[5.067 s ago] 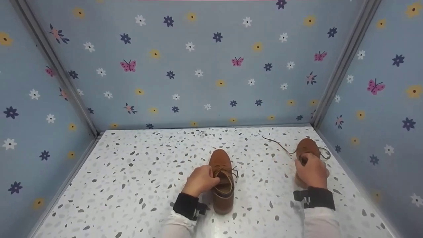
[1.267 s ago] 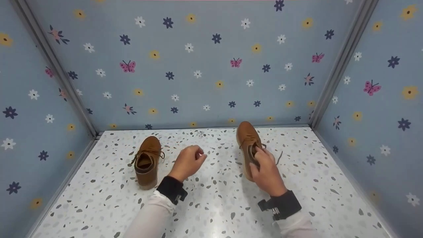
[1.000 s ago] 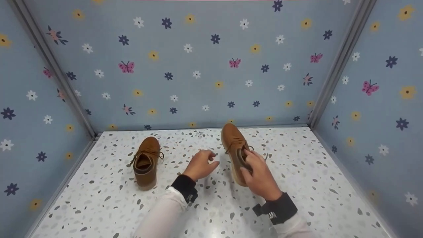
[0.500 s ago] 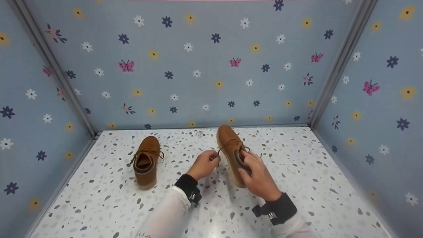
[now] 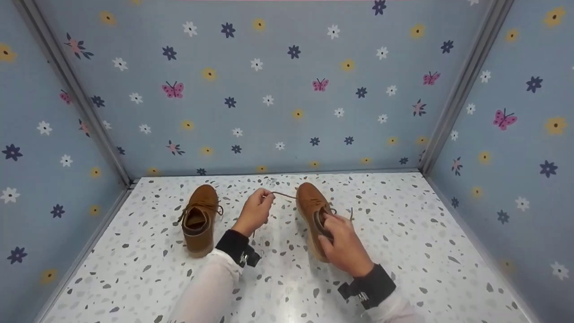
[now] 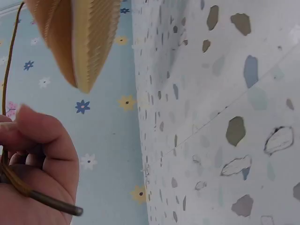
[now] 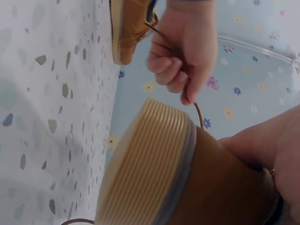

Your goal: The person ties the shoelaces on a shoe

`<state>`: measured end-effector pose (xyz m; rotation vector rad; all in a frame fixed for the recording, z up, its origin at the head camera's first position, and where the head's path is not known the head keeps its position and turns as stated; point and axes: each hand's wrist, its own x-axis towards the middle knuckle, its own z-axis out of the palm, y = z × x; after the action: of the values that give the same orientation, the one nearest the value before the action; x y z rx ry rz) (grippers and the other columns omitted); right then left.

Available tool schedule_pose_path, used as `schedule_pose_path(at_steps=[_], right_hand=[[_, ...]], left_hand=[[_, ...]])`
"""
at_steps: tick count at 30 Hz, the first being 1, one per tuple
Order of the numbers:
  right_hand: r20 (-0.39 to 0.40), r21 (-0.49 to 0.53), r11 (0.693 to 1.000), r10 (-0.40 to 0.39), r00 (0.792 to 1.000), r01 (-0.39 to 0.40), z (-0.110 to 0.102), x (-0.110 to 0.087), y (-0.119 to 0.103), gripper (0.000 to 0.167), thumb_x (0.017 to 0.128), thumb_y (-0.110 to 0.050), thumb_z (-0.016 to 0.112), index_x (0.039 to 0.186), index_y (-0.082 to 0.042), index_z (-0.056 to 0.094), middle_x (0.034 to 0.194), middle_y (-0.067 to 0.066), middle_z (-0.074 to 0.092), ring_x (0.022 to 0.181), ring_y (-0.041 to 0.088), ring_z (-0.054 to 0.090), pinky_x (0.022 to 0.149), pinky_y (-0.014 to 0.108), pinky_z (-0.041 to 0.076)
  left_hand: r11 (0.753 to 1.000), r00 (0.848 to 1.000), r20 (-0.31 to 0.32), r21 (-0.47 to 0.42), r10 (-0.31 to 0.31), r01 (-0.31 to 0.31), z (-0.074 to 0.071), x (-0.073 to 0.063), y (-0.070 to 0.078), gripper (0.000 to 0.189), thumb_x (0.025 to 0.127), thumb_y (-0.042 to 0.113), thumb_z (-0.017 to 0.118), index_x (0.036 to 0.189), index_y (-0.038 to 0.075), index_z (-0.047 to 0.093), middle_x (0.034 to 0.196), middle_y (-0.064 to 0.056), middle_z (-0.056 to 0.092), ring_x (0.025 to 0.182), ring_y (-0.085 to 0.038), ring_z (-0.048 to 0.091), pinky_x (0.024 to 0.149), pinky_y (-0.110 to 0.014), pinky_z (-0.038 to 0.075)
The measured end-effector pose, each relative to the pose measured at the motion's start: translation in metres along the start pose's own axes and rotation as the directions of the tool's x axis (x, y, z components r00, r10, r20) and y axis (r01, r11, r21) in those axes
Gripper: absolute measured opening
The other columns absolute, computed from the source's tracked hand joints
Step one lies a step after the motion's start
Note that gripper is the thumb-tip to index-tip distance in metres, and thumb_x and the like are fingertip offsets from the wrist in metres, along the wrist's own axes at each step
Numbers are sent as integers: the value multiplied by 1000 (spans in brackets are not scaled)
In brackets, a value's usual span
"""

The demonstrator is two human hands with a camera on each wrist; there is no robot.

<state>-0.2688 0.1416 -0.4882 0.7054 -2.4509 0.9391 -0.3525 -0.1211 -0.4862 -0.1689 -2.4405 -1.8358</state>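
- The left hand [image 5: 254, 211] has a pinching grip on a brown lace [image 5: 284, 195] of the shoe being handled; the left wrist view shows the lace running through the fingers, its tip [image 6: 58, 205] poking out past the palm.
- The right hand [image 5: 347, 244] grips the brown shoe [image 5: 309, 195] at its opening, fingers inside the rim. The shoe is tilted, toe pointing toward the back wall [image 5: 269, 54], and looks raised off the floor [image 5: 287, 280], though I cannot tell whether any edge touches.
- What has just changed: half a second ago the left hand was right beside the shoe; now it has drawn away to the left, and the lace is stretched out sideways between the two. The shoe has come slightly nearer the person.
- For the work, my reading is that this lace is now under control, pulled out of its slack while the other hand steadies the shoe.
- On the shoe's right side another lace end [image 5: 351, 214] sticks out; neither hand appears to hold it, so that side seems untended.
- Farther left, the other shoe [image 5: 198, 242] stands upright on the floor, untouched, its laces across the front; whether they are tied is unclear.
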Motion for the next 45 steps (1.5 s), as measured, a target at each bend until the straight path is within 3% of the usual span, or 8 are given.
schedule_pose_path(at_steps=[8, 13, 19, 25, 31, 34, 38, 45], right_hand=[[-9, -235, 969, -84, 996, 79, 32, -15, -23, 13, 83, -6, 77, 88, -10, 65, 104, 11, 78, 113, 45, 69, 106, 54, 54], [13, -347, 931, -117, 993, 114, 49, -26, -33, 9, 83, -10, 77, 86, -10, 68, 106, 13, 77, 105, 43, 68, 91, 52, 61], [45, -405, 907, -108, 993, 117, 56, -30, -38, 14, 82, -20, 81, 88, -9, 74, 111, 14, 76, 103, 40, 66, 82, 49, 62], [153, -329, 941, -34, 988, 83, 49, -27, -39, 26, 85, -34, 84, 86, -11, 72, 120, 15, 74, 110, 38, 63, 84, 47, 61], [285, -53, 995, 92, 954, -80, 26, -15, -32, 27, 91, -37, 79, 79, -22, 60, 92, -5, 66, 88, 15, 57, 77, 30, 48], [296, 89, 981, 141, 945, -174, 11, -7, -22, 22, 95, -36, 75, 83, -23, 63, 86, -10, 62, 79, 8, 55, 74, 26, 47], [274, 200, 933, 241, 931, -300, -4, 3, 1, 19, 100, -35, 70, 90, -19, 65, 89, -6, 66, 85, 10, 61, 79, 32, 52], [264, 113, 889, 403, 876, -443, -25, 28, 48, 22, 100, -33, 68, 89, -15, 64, 82, 0, 64, 70, 14, 56, 64, 29, 46]], left_hand=[[994, 998, -60, 112, 5, 2, -14, -1, -5, 23, 109, 25, 52, 105, 5, 62, 79, 0, 55, 65, -15, 50, 63, -30, 43], [962, 995, -94, 273, 33, -6, -17, -4, -15, 19, 106, 24, 57, 103, 9, 69, 96, -6, 62, 83, -19, 53, 75, -33, 42], [923, 989, -140, 385, 39, 18, -17, -7, -21, 15, 101, 23, 65, 98, 12, 74, 74, -1, 51, 65, -17, 46, 63, -32, 37], [936, 989, -148, 344, -19, 70, -13, -12, -24, 17, 101, 24, 63, 98, 11, 74, 71, 0, 64, 62, -15, 57, 58, -30, 41], [958, 982, -140, 238, -127, 158, -8, -16, -29, 18, 102, 24, 59, 101, 9, 69, 80, -3, 78, 67, -14, 72, 61, -28, 47], [958, 976, -150, 218, -158, 188, -5, -16, -32, 19, 101, 23, 59, 107, 8, 69, 91, -4, 80, 73, -15, 75, 64, -27, 49], [953, 967, -155, 198, -202, 231, -5, -16, -37, 27, 101, 28, 55, 118, 11, 67, 107, -8, 78, 83, -18, 76, 65, -30, 51], [947, 957, -145, 164, -252, 275, -4, -22, -44, 40, 102, 45, 59, 120, 9, 54, 109, -12, 74, 86, -25, 77, 55, -32, 50]])
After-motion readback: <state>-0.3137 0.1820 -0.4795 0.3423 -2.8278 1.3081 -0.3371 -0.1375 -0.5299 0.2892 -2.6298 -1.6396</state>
